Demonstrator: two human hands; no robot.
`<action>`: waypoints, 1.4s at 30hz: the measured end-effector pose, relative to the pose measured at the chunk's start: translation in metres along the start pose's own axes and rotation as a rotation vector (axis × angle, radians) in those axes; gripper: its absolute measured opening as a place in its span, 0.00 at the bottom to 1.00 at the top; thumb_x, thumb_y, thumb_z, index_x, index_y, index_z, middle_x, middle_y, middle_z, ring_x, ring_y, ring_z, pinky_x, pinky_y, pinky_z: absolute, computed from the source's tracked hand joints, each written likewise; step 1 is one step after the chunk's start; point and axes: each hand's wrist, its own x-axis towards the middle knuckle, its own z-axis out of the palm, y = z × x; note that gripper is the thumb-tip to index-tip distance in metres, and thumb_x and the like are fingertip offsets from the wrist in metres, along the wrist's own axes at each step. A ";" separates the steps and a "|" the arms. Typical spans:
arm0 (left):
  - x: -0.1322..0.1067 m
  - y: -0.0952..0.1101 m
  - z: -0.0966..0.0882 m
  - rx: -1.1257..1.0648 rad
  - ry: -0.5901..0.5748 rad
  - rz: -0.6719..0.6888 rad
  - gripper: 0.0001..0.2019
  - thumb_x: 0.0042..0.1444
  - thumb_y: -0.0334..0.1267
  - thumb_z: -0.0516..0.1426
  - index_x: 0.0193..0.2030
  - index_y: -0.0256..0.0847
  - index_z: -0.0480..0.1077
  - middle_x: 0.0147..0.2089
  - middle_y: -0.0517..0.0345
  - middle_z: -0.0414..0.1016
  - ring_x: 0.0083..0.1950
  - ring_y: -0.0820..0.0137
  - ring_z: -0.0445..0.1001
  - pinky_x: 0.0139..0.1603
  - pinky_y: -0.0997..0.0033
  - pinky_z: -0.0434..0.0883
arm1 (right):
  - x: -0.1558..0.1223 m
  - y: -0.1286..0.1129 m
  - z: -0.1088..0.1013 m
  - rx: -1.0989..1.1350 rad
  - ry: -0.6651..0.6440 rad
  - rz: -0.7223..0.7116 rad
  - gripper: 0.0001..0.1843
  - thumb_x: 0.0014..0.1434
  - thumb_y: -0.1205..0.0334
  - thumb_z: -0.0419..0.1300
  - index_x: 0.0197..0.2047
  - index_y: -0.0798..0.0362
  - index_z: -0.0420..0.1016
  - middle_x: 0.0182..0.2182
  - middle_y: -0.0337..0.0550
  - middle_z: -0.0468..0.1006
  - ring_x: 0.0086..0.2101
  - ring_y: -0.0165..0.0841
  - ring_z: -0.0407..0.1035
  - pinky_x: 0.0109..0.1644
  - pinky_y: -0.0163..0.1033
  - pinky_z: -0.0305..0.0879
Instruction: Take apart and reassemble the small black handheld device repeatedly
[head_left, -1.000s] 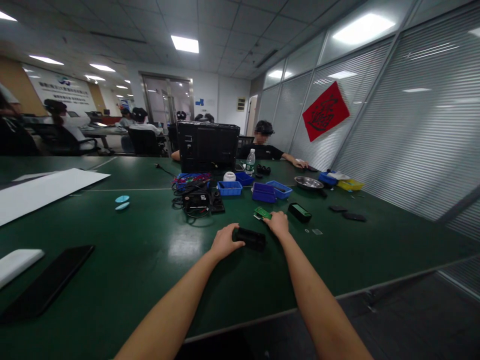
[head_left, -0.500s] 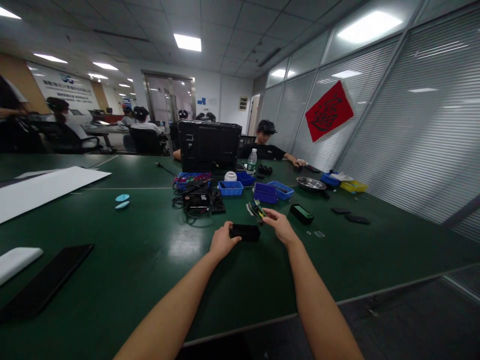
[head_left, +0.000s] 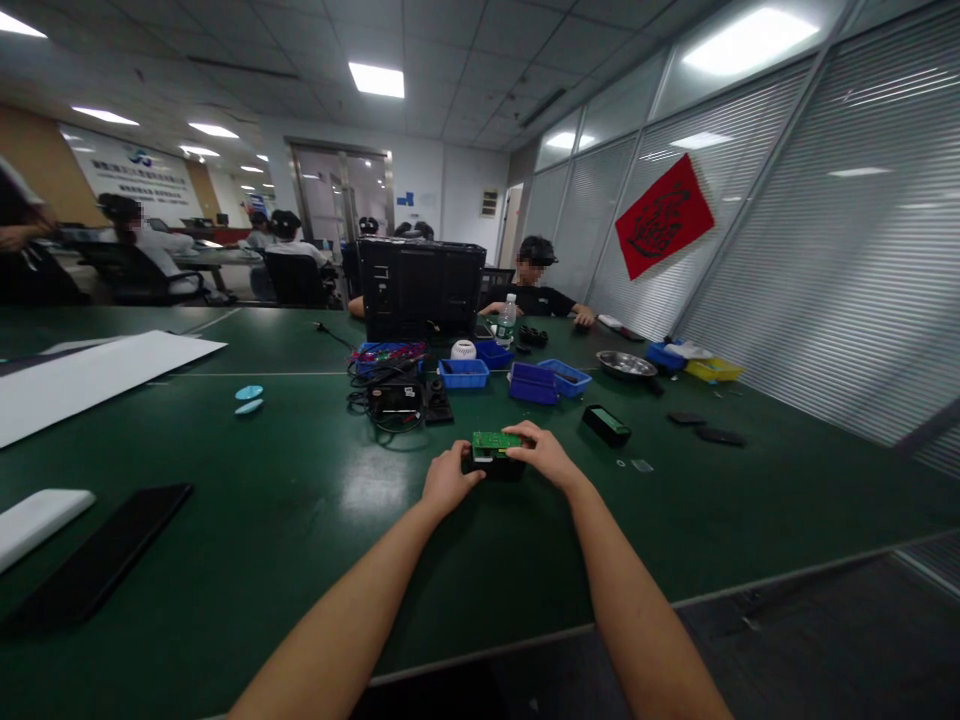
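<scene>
My left hand [head_left: 447, 481] grips the left end of a small black box-shaped housing [head_left: 491, 467] that rests on the green table [head_left: 300, 520]. My right hand [head_left: 545, 455] holds a green circuit board [head_left: 495, 440] flat on top of that housing, fingers curled over its right side. Both forearms reach in from the bottom of the head view.
Behind my hands lie a tangle of cables with a black device [head_left: 394, 398], blue bins [head_left: 463, 372], a second black housing [head_left: 606, 424], a metal dish [head_left: 625, 364] and a yellow tray [head_left: 714, 371]. A black slab [head_left: 97, 560] and white sheet [head_left: 82, 375] lie left. A person [head_left: 534, 290] sits opposite.
My right hand picked up the green circuit board from the table, carried it left and laid it on the black housing. My left hand kept hold of the housing.
</scene>
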 end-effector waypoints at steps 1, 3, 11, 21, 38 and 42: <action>0.000 0.000 0.000 0.001 0.001 0.002 0.24 0.43 0.40 0.61 0.49 0.46 0.60 0.47 0.56 0.71 0.48 0.65 0.69 0.47 0.69 0.62 | 0.000 0.001 0.001 -0.011 -0.003 -0.013 0.21 0.46 0.56 0.61 0.45 0.52 0.73 0.37 0.40 0.68 0.31 0.28 0.61 0.36 0.35 0.59; 0.000 0.001 0.000 0.004 0.000 -0.001 0.24 0.44 0.41 0.61 0.49 0.46 0.60 0.47 0.56 0.71 0.48 0.66 0.69 0.47 0.70 0.62 | 0.000 0.003 0.001 -0.038 -0.040 -0.026 0.21 0.45 0.57 0.61 0.45 0.52 0.73 0.38 0.41 0.68 0.33 0.30 0.62 0.38 0.36 0.59; -0.001 0.001 -0.002 0.005 0.021 -0.004 0.25 0.44 0.40 0.61 0.50 0.45 0.60 0.47 0.56 0.71 0.48 0.66 0.69 0.47 0.69 0.61 | -0.001 0.008 -0.001 0.015 -0.015 0.044 0.23 0.50 0.54 0.58 0.49 0.53 0.70 0.40 0.44 0.72 0.39 0.33 0.65 0.44 0.40 0.60; -0.001 0.000 -0.001 0.083 0.001 -0.004 0.25 0.45 0.43 0.59 0.52 0.46 0.61 0.47 0.54 0.71 0.48 0.65 0.68 0.48 0.69 0.61 | 0.002 0.011 0.010 -0.118 -0.075 0.001 0.22 0.43 0.57 0.64 0.43 0.54 0.73 0.39 0.45 0.71 0.39 0.35 0.65 0.45 0.40 0.60; 0.000 -0.003 0.000 0.037 0.115 0.021 0.22 0.47 0.36 0.57 0.51 0.42 0.62 0.50 0.54 0.68 0.51 0.66 0.65 0.53 0.68 0.60 | 0.004 0.021 0.019 -0.137 -0.158 0.066 0.29 0.43 0.51 0.63 0.48 0.54 0.70 0.43 0.46 0.73 0.42 0.37 0.66 0.47 0.41 0.60; 0.000 -0.004 -0.001 0.019 0.129 0.008 0.20 0.49 0.35 0.55 0.51 0.40 0.62 0.51 0.53 0.68 0.52 0.67 0.65 0.54 0.68 0.59 | 0.007 0.031 0.020 -0.366 0.033 0.263 0.26 0.43 0.48 0.62 0.45 0.53 0.71 0.40 0.48 0.74 0.40 0.40 0.68 0.42 0.41 0.61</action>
